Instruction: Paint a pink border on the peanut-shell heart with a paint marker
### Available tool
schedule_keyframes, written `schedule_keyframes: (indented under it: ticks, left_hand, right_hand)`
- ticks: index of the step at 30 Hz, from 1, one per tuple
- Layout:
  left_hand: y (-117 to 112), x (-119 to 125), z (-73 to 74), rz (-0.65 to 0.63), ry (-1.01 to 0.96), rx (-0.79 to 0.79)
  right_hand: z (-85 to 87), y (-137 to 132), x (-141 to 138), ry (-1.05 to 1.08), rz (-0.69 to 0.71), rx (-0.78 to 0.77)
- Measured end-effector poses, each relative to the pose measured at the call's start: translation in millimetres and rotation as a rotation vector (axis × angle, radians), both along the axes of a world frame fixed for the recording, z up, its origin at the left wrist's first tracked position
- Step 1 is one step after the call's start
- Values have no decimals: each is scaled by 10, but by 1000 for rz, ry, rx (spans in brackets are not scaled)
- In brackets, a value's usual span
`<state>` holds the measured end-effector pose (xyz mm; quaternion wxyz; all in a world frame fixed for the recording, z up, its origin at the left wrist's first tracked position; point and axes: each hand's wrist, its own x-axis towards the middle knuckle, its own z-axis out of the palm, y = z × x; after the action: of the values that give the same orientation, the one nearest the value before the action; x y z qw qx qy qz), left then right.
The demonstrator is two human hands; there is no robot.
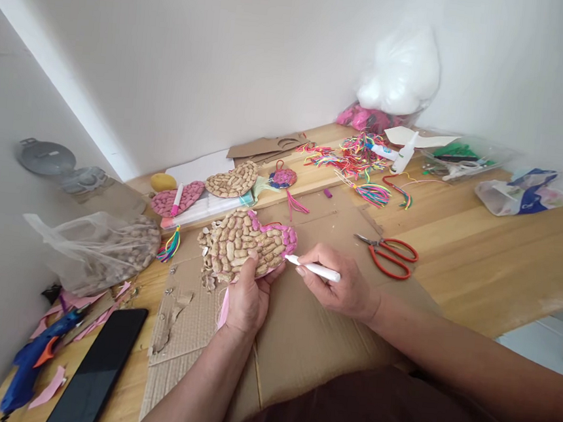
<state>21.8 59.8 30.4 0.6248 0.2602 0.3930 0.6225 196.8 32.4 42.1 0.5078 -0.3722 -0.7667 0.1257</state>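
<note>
My left hand (250, 295) grips a heart-shaped piece covered in peanut shells (239, 247), its thumb on the front and its fingers behind. Pink colour covers shells along the heart's upper and right edge; the others are bare tan. In my right hand (341, 283) is a white marker pen (320, 271), held like a pencil with its tip against the heart's right edge. Beneath both hands lies a brown cardboard sheet (309, 345). A pink marker cap (328, 193) rests on it beyond the heart.
Red-handled scissors (396, 257) lie right of my right hand. Behind stand a pink peanut heart (184, 196), a plain one (232, 180) and coloured threads (360, 155). At left are a bag of peanut shells (110, 255), a blue glue gun (34, 363) and a black phone (100, 366).
</note>
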Motion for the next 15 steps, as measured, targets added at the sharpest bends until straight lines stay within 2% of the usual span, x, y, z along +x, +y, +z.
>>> schedule_keyframes:
  ticks: [9, 15]
  left_hand:
    - [-17, 26, 36, 35, 62, 47]
    - [-29, 34, 44, 31, 78, 69]
  right_hand:
    - [8, -2, 20, 23, -58, -47]
    - [-4, 0, 11, 14, -43, -51]
